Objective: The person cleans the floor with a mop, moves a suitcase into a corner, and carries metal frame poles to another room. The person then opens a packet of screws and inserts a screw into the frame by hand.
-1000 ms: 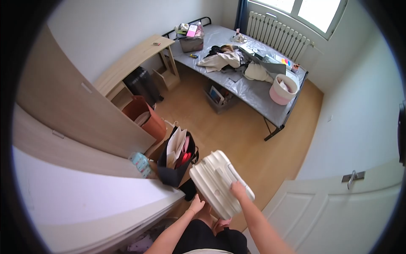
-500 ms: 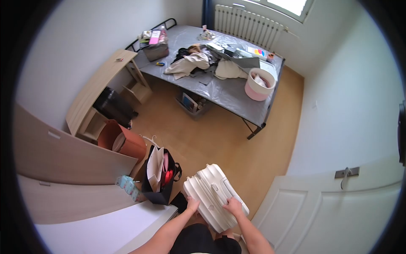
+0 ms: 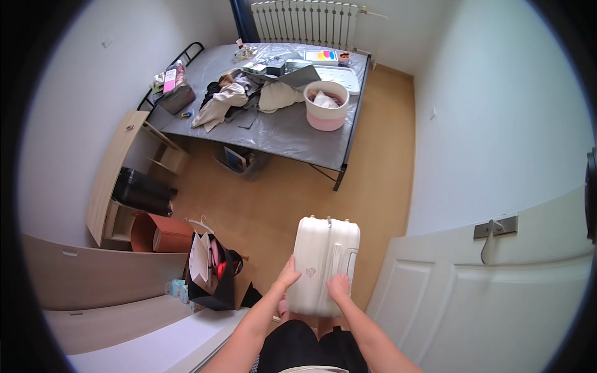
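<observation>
- Locate suitcase (image 3: 318, 248) ahead of black shorts (image 3: 305, 348): gripped on broad face by right hand (image 3: 339, 287), touched at edge by left hand (image 3: 288, 272), closure indiscernible.
- Beware possible twisting from off-centre grip.
- If swung sideways, avoid striking black bag (image 3: 211, 299) or door (image 3: 479, 304).

The person's left grip (image 3: 288, 273) touches the left edge of a cream-white, ribbed hard-shell suitcase (image 3: 314, 248); the right grip (image 3: 339, 288) curls at its handle (image 3: 337, 253). Beyond, a grey plastic-covered bed (image 3: 273, 135) carries a round white-and-pink bucket (image 3: 326, 117) beside rumpled beige cloth (image 3: 277, 97). Left stands an open black bag (image 3: 210, 298).
</observation>
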`<state>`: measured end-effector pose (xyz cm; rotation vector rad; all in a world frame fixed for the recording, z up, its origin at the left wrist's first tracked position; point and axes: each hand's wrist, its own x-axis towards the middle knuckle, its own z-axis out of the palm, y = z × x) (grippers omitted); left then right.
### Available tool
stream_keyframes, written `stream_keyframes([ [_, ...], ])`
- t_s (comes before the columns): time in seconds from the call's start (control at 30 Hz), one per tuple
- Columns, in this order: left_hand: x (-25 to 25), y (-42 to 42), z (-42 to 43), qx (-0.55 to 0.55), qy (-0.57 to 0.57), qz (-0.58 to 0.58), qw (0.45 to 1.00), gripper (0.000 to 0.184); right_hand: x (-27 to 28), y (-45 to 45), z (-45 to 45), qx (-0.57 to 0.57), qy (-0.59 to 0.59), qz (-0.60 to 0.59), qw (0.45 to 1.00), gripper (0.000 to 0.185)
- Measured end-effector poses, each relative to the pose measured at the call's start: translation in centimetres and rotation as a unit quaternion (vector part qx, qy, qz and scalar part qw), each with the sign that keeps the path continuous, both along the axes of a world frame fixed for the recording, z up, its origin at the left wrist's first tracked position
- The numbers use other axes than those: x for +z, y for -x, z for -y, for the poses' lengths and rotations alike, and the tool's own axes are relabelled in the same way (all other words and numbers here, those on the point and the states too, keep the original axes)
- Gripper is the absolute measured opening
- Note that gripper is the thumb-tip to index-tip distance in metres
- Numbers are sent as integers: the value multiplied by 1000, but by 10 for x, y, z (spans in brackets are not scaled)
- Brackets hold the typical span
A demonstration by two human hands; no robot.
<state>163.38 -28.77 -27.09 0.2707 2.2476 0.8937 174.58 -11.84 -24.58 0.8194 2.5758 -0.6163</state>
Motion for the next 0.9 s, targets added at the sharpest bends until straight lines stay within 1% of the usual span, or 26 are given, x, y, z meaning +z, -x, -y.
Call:
stream_keyframes([
  [0.07, 1, -1, -18, -38, 84, 36, 995, 82, 3, 9, -17, -30, 17, 4, 999, 30],
  [0.1, 6, 1, -27, -43, 90, 36, 994, 82, 6, 15, -26, -71, 26, 24, 997, 30],
  [0.13, 13, 1, -34, -68, 119, 70, 988, 81, 8, 20, -34, -113, 35, 46, 992, 31],
  [0.17, 19, 2, -42, -93, 148, 105, 979, 81, 9, 23, -45, -120, 40, 49, 991, 31],
  [0.27, 20, 6, -67, -95, 166, 103, 976, 81, 13, 35, -85, -138, 60, 33, 988, 33],
  [0.3, 5, 10, -72, -107, 146, 102, 978, 79, 17, 41, -98, -150, 61, 29, 986, 33],
  [0.33, -4, 13, -81, -113, 150, 111, 976, 79, 17, 46, -111, -161, 60, 31, 985, 33],
  [0.37, -13, 17, -93, -105, 153, 106, 977, 72, 15, 51, -125, -170, 57, 33, 983, 32],
  [0.4, -18, 19, -104, -97, 157, 103, 977, 67, 12, 55, -139, -169, 43, 25, 984, 32],
  [0.43, -17, 22, -116, -99, 159, 110, 976, 67, 10, 61, -153, -168, 28, 16, 985, 32],
  [0.5, -13, 30, -145, -61, 99, 85, 990, 64, 10, 76, -186, -165, 24, 25, 986, 32],
  [0.6, -5, 55, -196, -74, 123, 136, 980, 64, -3, 96, -238, -152, 16, 34, 988, 32],
  [0.63, -26, 57, -208, -64, 97, 121, 986, 61, -8, 105, -256, -147, 12, 32, 988, 31],
  [0.67, -48, 59, -220, -54, 72, 107, 990, 58, 9, 117, -274, -144, 38, 47, 988, 29],
  [0.73, -52, 72, -240, -44, 47, 98, 993, 51, 7, 137, -308, -122, 44, 29, 991, 29],
  [0.8, -30, 87, -265, -84, 39, 107, 990, 44, 1, 153, -343, -100, 51, 16, 994, 28],
  [0.87, -4, 109, -294, -147, 34, 113, 982, 37, -10, 171, -378, -72, 44, 12, 996, 27],
  [0.9, 6, 121, -306, -186, 36, 110, 976, 34, -42, 170, -402, -18, -3, -17, 1000, 28],
])
